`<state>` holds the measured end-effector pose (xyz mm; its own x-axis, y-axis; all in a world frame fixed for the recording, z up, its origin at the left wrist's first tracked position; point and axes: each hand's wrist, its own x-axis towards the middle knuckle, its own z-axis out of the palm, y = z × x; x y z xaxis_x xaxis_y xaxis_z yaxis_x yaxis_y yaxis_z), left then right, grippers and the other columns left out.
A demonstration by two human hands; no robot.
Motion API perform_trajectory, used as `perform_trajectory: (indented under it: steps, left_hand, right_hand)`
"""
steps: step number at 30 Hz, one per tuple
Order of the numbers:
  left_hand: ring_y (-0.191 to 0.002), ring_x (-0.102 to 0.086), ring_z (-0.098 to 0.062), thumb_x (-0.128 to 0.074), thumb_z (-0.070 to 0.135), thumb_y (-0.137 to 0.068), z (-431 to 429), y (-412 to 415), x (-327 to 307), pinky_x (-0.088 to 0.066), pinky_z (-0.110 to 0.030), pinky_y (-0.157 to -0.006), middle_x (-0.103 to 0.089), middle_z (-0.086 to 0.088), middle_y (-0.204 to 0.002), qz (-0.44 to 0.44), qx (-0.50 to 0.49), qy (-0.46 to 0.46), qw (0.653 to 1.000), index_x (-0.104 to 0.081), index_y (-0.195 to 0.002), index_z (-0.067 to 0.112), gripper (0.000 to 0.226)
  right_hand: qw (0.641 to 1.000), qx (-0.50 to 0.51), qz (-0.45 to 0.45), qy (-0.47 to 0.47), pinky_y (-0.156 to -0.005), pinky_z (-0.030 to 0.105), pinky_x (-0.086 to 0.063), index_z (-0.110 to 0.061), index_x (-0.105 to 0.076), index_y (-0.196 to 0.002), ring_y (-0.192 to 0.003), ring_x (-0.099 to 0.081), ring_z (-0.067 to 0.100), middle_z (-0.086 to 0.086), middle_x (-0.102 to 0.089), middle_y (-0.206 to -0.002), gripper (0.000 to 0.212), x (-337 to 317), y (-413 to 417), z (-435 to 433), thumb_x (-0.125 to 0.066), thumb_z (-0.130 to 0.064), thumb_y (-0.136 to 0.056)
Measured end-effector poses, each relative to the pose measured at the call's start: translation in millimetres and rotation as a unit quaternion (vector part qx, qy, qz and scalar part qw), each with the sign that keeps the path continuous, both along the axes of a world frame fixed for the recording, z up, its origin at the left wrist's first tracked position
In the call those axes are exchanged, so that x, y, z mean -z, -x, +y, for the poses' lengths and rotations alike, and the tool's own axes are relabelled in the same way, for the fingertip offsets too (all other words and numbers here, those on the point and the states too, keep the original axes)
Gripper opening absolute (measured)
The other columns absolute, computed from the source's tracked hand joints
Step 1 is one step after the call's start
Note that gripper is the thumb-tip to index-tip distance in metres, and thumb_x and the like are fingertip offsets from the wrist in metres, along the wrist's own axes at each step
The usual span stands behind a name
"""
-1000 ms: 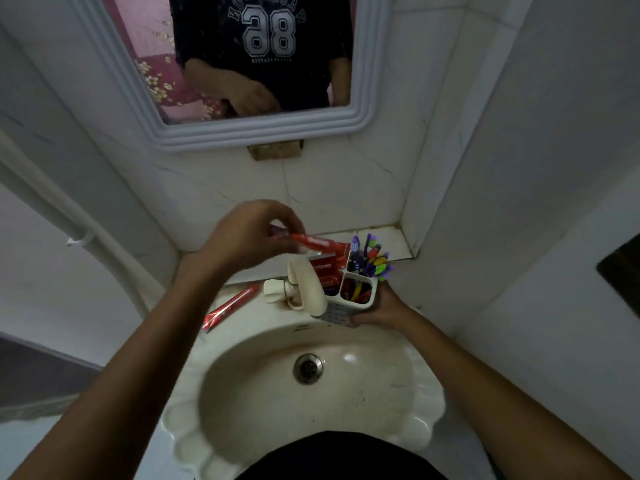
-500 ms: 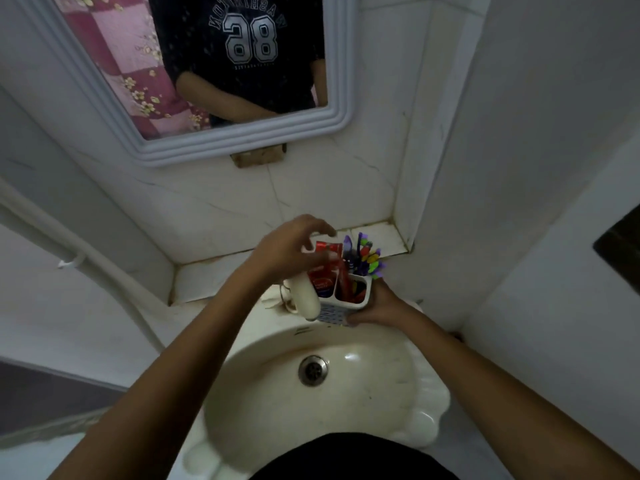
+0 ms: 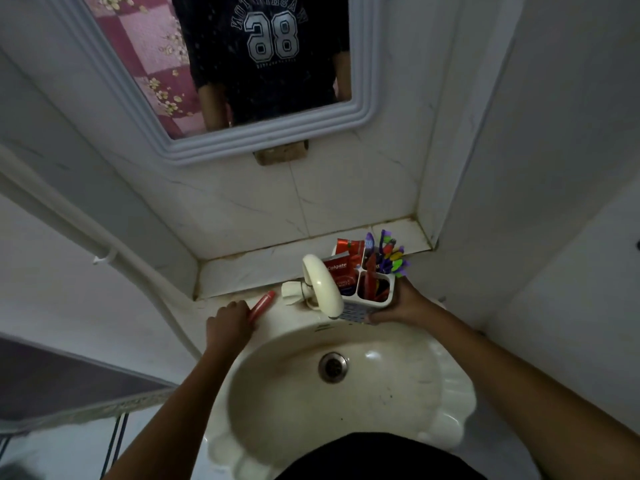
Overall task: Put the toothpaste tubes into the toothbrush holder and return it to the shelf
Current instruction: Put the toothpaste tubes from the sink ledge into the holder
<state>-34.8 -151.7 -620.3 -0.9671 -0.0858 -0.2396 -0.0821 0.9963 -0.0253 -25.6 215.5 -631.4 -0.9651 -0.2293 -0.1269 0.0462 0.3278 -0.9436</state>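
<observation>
While the last toothpaste tube (image 3: 262,305) lies on the sink rim (image 3: 450,410), left of the tap (image 3: 320,284), the left hand (image 3: 228,327) closes over its near end, its fingers curled around it. To the right, the toothbrush holder (image 3: 375,296) stands at the sink's far edge, near the shelf (image 3: 263,268), with two red tubes (image 3: 346,268) upright in its left compartment and toothbrushes (image 3: 389,254) in the others; the right hand (image 3: 398,304) grips its near side. Judged from here, the slim tube could slip from a grip taken so near its end, or catch the tap on the way across. Nudging the crowded holder could tip it into the basin. Half a second ago the left hand was at the holder, pushing a tube in; now that tube stands inside and the hand has crossed to the left.
</observation>
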Motion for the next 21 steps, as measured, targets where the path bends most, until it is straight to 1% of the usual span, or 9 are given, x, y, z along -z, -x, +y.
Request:
perform_trajectory:
  steps: [3,5,6,8,11,12,14,18,21]
  left_hand:
    - [-0.083,-0.062,-0.023,-0.054,0.035,-0.086,6,3,-9,-0.053,-0.036,-0.073,-0.065,-0.005,-0.093,-0.007,-0.002,-0.049,0.999,-0.062,-0.093,0.015,0.023]
    - [-0.074,-0.064,-0.022,-0.056,0.036,-0.088,13,4,-25,-0.053,-0.035,-0.070,-0.065,-0.004,-0.081,0.004,-0.018,-0.151,0.988,-0.062,-0.081,0.012,0.026]
    - [-0.068,-0.064,-0.020,-0.057,0.038,-0.089,17,5,-36,-0.053,-0.034,-0.067,-0.066,-0.003,-0.076,0.017,-0.043,-0.227,0.973,-0.062,-0.081,0.012,0.028]
    - [-0.061,-0.062,-0.018,-0.057,0.032,-0.091,28,6,-60,-0.051,-0.031,-0.061,-0.067,-0.007,-0.075,0.048,-0.099,-0.368,0.923,-0.065,-0.091,0.007,0.026]
    - [-0.064,-0.062,-0.017,-0.056,0.027,-0.092,45,14,-101,-0.048,-0.033,-0.063,-0.065,-0.005,-0.083,0.124,-0.093,-0.472,0.868,-0.066,-0.098,0.017,0.015]
    - [-0.066,-0.062,-0.015,-0.055,0.028,-0.093,53,15,-117,-0.047,-0.032,-0.065,-0.065,-0.003,-0.085,0.136,-0.069,-0.483,0.862,-0.066,-0.099,0.021,0.014]
    - [-0.071,-0.059,-0.010,-0.052,0.028,-0.095,70,17,-152,-0.044,-0.026,-0.064,-0.064,-0.003,-0.092,0.138,0.010,-0.467,0.873,-0.066,-0.111,0.019,0.023]
    - [-0.086,-0.056,-0.011,-0.054,0.033,-0.093,99,16,-204,-0.047,-0.028,-0.075,-0.061,0.002,-0.097,0.092,0.215,-0.313,0.920,-0.066,-0.118,0.025,0.029]
    - [-0.089,-0.059,-0.010,-0.063,0.029,-0.087,127,15,-217,-0.051,-0.027,-0.080,-0.063,0.008,-0.099,0.057,0.289,-0.229,0.928,-0.069,-0.111,0.026,0.025]
  right_hand:
    - [1.000,-0.002,-0.010,-0.001,-0.087,0.020,-0.055,-0.011,-0.059,-0.123,-0.109,-0.066,0.008,-0.001,-0.071,-0.113,0.080,-1,0,0,-0.093,0.001,-0.052]
    - [1.000,-0.003,-0.013,-0.003,-0.086,0.016,-0.054,-0.011,-0.059,-0.124,-0.108,-0.065,0.003,-0.005,-0.070,-0.112,0.081,-2,-1,0,-0.093,-0.001,-0.051]
    - [1.000,-0.002,-0.013,-0.003,-0.085,0.015,-0.053,-0.011,-0.058,-0.124,-0.107,-0.065,0.002,-0.005,-0.070,-0.112,0.082,-3,-1,0,-0.093,-0.001,-0.051]
    - [1.000,-0.003,-0.013,-0.004,-0.085,0.015,-0.054,-0.010,-0.057,-0.125,-0.107,-0.065,0.003,-0.004,-0.070,-0.112,0.082,-4,-1,-1,-0.093,-0.001,-0.051]
    - [1.000,-0.004,-0.014,-0.004,-0.081,0.012,-0.054,-0.008,-0.057,-0.124,-0.104,-0.065,-0.003,-0.007,-0.069,-0.109,0.081,-4,-1,0,-0.092,0.004,-0.052]
    - [1.000,-0.004,-0.014,-0.004,-0.081,0.012,-0.053,-0.007,-0.058,-0.124,-0.103,-0.065,-0.004,-0.008,-0.069,-0.109,0.080,-5,-1,0,-0.091,0.005,-0.052]
    - [1.000,-0.005,-0.017,-0.006,-0.081,0.013,-0.054,-0.008,-0.059,-0.123,-0.102,-0.065,-0.004,-0.005,-0.070,-0.109,0.078,-5,-1,-1,-0.091,0.005,-0.053]
    - [1.000,0.002,-0.011,-0.006,-0.083,0.017,-0.055,-0.006,-0.058,-0.123,-0.105,-0.066,0.002,0.002,-0.071,-0.112,0.079,-3,-1,0,-0.090,0.005,-0.053]
    - [1.000,0.001,-0.018,-0.012,-0.082,0.012,-0.053,-0.006,-0.057,-0.123,-0.099,-0.064,-0.009,-0.005,-0.069,-0.107,0.078,-1,0,1,-0.090,0.007,-0.054]
